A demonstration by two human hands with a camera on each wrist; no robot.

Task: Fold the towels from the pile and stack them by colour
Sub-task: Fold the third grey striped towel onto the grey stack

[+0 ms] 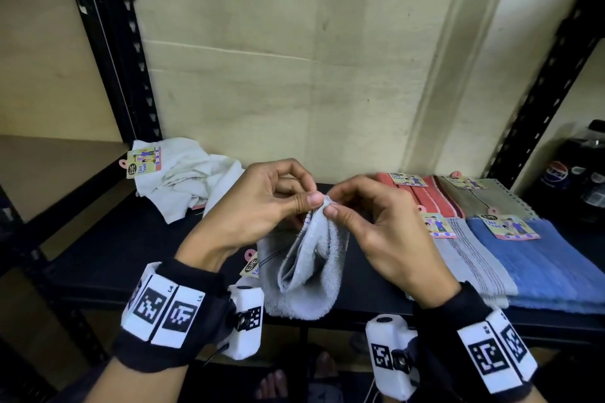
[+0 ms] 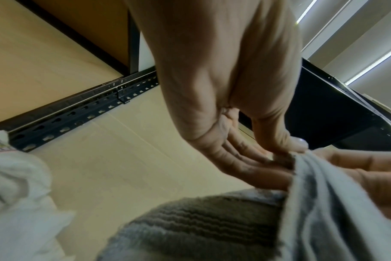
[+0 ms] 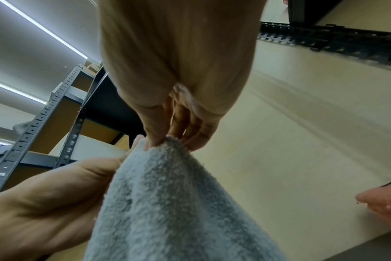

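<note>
A grey towel (image 1: 307, 268) hangs bunched above the black shelf (image 1: 131, 249), its paper tag at its left side. My left hand (image 1: 262, 203) and right hand (image 1: 366, 216) meet at its top edge, each pinching the cloth between thumb and fingers. The left wrist view shows my left hand (image 2: 286, 151) pinching the grey towel (image 2: 324, 203). The right wrist view shows my right hand (image 3: 167, 141) pinching the same grey towel (image 3: 167, 203). A crumpled white towel pile (image 1: 186, 173) lies at the back left. Folded towels lie at the right: coral (image 1: 425, 196), olive (image 1: 484, 199), grey (image 1: 471, 258), blue (image 1: 540, 265).
Black slotted uprights (image 1: 114, 42) stand at the back left and another upright (image 1: 550, 75) at the right. A Pepsi bottle (image 1: 556, 173) and other bottles stand beyond the right upright. A pale wall closes the back. Feet in sandals (image 1: 324, 370) show below the shelf edge.
</note>
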